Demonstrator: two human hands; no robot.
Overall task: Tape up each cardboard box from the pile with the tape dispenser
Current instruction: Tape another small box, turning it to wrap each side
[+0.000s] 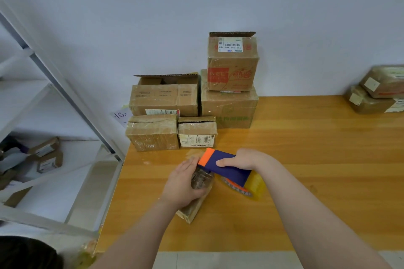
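right hand (240, 159) clenched round tape dispenser (227, 170): navy body, orange front lip, yellowish tape roll at rear | left hand (183, 183) grasps small cardboard box (192, 207), tape-glossed, lying askew on table (306, 159), dispenser's orange lip at its far end | pile of boxes (192, 105) beyond both hands, at table's back edge

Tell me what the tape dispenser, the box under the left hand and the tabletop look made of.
The tape dispenser looks like plastic: matte navy body, orange end, flat even colour. The box is brown cardboard wrapped in glossy clear tape that glints. The tabletop is wood or wood-look laminate, orange-brown with grain streaks and a soft sheen; I cannot tell which.
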